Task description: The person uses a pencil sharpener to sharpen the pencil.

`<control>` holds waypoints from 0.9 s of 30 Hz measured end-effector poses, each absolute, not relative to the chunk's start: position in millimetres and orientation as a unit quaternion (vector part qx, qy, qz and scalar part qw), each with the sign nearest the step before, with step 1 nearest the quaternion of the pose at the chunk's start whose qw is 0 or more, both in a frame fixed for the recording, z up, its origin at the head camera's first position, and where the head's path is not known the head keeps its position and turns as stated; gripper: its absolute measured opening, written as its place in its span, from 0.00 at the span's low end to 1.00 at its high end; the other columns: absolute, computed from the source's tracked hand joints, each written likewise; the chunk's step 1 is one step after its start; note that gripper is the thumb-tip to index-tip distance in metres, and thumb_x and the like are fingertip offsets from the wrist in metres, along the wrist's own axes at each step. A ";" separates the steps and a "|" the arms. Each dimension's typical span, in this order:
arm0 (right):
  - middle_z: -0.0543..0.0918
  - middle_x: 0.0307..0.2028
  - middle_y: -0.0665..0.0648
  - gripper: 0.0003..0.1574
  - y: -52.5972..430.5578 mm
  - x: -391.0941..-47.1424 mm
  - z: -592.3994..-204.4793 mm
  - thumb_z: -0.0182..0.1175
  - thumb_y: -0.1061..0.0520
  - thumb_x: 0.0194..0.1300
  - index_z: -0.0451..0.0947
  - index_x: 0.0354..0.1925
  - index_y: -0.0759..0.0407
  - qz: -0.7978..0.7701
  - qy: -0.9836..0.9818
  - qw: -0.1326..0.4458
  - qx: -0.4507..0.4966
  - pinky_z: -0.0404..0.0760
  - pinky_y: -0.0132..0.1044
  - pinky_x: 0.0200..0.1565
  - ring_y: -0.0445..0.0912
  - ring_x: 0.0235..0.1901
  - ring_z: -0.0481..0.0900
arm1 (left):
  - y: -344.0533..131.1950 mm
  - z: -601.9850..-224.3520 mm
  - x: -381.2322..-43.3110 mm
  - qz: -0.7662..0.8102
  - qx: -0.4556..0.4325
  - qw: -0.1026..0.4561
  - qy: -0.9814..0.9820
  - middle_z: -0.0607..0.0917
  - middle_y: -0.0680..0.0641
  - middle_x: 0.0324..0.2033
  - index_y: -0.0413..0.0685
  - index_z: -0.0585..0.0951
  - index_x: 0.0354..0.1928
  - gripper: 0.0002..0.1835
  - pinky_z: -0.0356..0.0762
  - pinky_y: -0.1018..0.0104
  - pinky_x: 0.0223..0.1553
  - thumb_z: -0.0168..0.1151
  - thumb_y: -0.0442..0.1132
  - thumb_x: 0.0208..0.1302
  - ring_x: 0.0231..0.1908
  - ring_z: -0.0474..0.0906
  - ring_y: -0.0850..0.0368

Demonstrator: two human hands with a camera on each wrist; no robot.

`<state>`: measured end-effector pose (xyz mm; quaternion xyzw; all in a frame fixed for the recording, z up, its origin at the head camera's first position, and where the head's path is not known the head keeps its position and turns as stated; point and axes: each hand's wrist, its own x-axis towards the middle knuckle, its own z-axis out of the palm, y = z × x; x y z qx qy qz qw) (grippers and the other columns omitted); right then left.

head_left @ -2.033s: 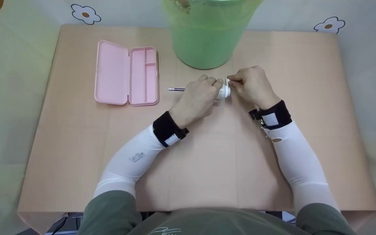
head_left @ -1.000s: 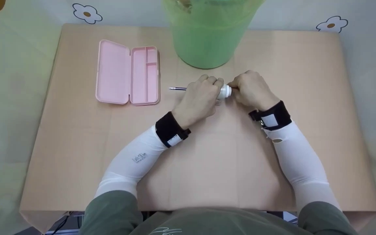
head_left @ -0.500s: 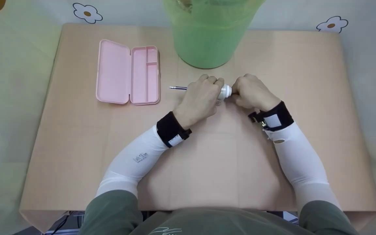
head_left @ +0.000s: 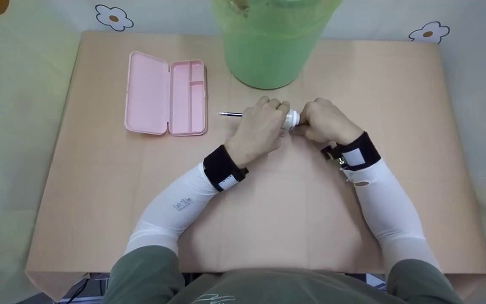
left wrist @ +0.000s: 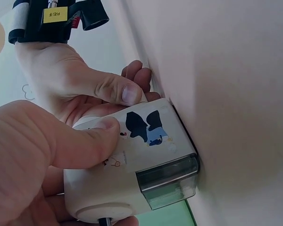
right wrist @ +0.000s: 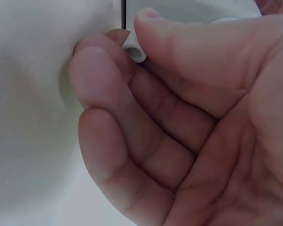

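My left hand (head_left: 260, 128) grips a white hand-crank pencil sharpener (head_left: 290, 120) lying on the table. In the left wrist view the sharpener (left wrist: 132, 141) shows a dark cartoon print and a clear shavings drawer (left wrist: 172, 181); the left thumb presses on its printed face. A dark pencil (head_left: 230, 114) sticks out of the sharpener's left end, its tip hidden inside. My right hand (head_left: 327, 120) is at the opposite end, its thumb and fingers pinching the small white crank knob (right wrist: 135, 51). The rest of the crank is mostly hidden by that hand.
A pink pencil case (head_left: 179, 99) lies open at the left, lid flat, with divided compartments. Behind the hands stands a tall green bin (head_left: 266, 59) with a yellowish liner. The table (head_left: 264, 219) has a tan cover.
The right hand has moved round from the far side of the sharpener's end to lower and nearer, carrying the crank with it. The left hand, sharpener and pencil stay nearly still.
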<state>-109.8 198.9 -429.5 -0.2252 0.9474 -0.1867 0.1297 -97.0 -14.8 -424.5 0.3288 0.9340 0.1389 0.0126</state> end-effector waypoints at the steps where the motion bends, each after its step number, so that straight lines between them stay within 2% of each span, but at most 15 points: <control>1: 0.91 0.23 0.56 0.11 198.6 -109.5 -429.2 0.80 0.58 0.66 0.94 0.27 0.59 -0.186 0.948 0.130 -0.224 0.77 0.42 0.33 0.50 0.23 0.80 | -14.7 -424.5 -96.8 0.139 0.328 0.012 0.934 0.91 0.40 0.56 0.40 0.82 0.69 0.30 0.96 0.48 0.45 0.77 0.37 0.66 0.55 0.87 0.43; 8: 0.87 0.20 0.56 0.11 196.4 -106.2 -424.9 0.78 0.61 0.65 0.92 0.25 0.60 -0.184 0.947 0.148 -0.216 0.74 0.41 0.31 0.49 0.21 0.76 | -13.9 -424.4 -95.6 0.141 0.327 0.006 0.934 0.91 0.40 0.56 0.39 0.82 0.70 0.30 0.96 0.48 0.45 0.74 0.37 0.68 0.55 0.87 0.42; 12: 0.86 0.19 0.55 0.08 195.9 -103.3 -423.2 0.77 0.64 0.63 0.93 0.27 0.59 -0.187 0.943 0.159 -0.224 0.73 0.38 0.28 0.46 0.21 0.75 | -14.2 -425.2 -94.8 0.139 0.328 0.006 0.935 0.91 0.39 0.57 0.38 0.81 0.71 0.30 0.96 0.49 0.46 0.75 0.38 0.68 0.56 0.87 0.42; 16: 0.81 0.16 0.50 0.11 196.3 -101.1 -420.6 0.75 0.66 0.63 0.93 0.24 0.56 -0.188 0.937 0.173 -0.240 0.70 0.36 0.26 0.43 0.19 0.72 | -14.4 -425.7 -94.1 0.135 0.328 0.002 0.935 0.91 0.39 0.57 0.38 0.81 0.72 0.31 0.96 0.49 0.46 0.75 0.39 0.69 0.57 0.88 0.43; 19: 0.77 0.15 0.49 0.14 195.9 -100.6 -419.0 0.74 0.66 0.64 0.91 0.22 0.56 -0.181 0.936 0.179 -0.244 0.70 0.36 0.26 0.43 0.18 0.71 | -14.6 -425.7 -93.9 0.132 0.328 -0.001 0.935 0.91 0.40 0.57 0.39 0.81 0.73 0.31 0.96 0.50 0.46 0.76 0.40 0.70 0.57 0.88 0.43; 27: 0.79 0.17 0.50 0.12 194.2 -99.3 -414.0 0.74 0.67 0.63 0.93 0.25 0.56 -0.157 0.937 0.186 -0.252 0.71 0.39 0.32 0.46 0.22 0.72 | -14.4 -424.7 -94.0 0.133 0.327 0.006 0.936 0.91 0.39 0.59 0.39 0.80 0.75 0.33 0.96 0.51 0.46 0.76 0.40 0.70 0.58 0.88 0.43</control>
